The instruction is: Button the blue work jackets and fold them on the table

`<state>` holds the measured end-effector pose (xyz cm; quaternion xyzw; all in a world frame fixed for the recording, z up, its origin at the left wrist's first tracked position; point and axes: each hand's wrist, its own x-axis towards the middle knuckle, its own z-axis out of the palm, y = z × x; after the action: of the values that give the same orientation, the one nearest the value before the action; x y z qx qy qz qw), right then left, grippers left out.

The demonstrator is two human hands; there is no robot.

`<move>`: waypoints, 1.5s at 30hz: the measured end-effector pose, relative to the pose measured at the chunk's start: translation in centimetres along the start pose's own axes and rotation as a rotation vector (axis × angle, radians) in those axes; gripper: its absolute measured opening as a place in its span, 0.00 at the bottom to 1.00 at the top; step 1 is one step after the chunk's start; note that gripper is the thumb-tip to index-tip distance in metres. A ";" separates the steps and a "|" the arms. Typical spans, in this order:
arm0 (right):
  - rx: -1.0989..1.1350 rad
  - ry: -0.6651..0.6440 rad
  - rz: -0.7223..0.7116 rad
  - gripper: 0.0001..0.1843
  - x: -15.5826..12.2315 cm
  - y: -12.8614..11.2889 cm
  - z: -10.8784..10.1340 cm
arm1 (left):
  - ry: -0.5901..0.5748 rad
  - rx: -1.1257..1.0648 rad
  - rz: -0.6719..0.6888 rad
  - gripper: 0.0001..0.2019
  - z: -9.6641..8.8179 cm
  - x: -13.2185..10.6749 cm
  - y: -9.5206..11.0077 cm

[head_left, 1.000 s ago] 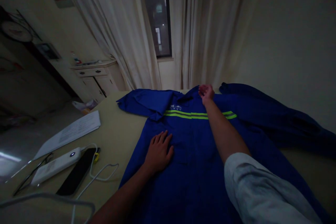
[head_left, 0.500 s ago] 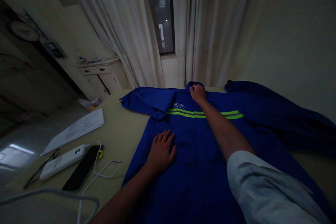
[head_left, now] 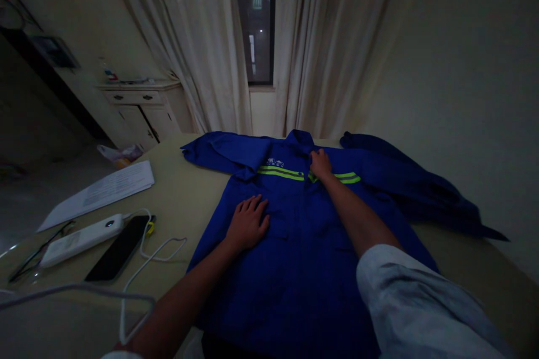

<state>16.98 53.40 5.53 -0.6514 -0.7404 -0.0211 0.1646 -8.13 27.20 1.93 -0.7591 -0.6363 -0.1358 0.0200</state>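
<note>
A blue work jacket [head_left: 290, 269] with a yellow-green and grey reflective stripe across its chest lies spread out, its collar at the far side. My left hand [head_left: 248, 222] rests flat on the jacket's left front, fingers stretched out. Up near the collar, my right hand [head_left: 321, 164] is closed on the edge of the jacket's front opening, lifting it so the stripe is broken there. The left sleeve is folded over on itself; the right one stretches out toward the wall.
The table [head_left: 177, 185] also bears papers [head_left: 101, 190], a white power bank [head_left: 82, 240], a black phone [head_left: 118, 249], a white cable [head_left: 162, 258] and glasses [head_left: 37, 255] on the left. Curtains [head_left: 181, 39] and a small cabinet [head_left: 143, 106] stand beyond.
My right hand has come down from the collar to the front edge at the stripe, parting the front there. My left hand stays flat on the jacket. The view has shifted slightly.
</note>
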 end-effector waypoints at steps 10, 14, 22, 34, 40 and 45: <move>-0.004 -0.287 -0.508 0.11 -5.8 -0.4 -2.1 | 0.011 -0.010 0.003 0.26 0.2 0.2 -0.2; -0.010 -0.226 -0.389 0.18 -9.2 -0.1 -2.1 | 0.027 -0.020 0.005 0.26 0.4 0.3 -0.3; 0.116 -0.212 -0.353 0.29 -14.0 -1.6 -3.5 | 0.012 -0.041 -0.011 0.28 0.5 0.3 -0.4; 0.152 -0.048 -0.116 0.11 -17.3 -1.7 -2.5 | -0.016 0.036 0.014 0.25 -0.2 0.5 -0.1; 0.141 -0.052 -0.052 0.15 -16.8 -2.1 -2.3 | -0.098 0.195 0.011 0.14 -1.8 4.9 4.3; 0.489 0.021 -0.080 0.16 -16.0 -0.2 -1.4 | 0.021 -0.073 0.039 0.17 1.3 9.0 9.3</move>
<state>18.66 37.66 2.54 -0.5621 -0.7468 0.1456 0.3241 2.49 34.35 4.09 -0.7702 -0.6157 -0.1665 0.0015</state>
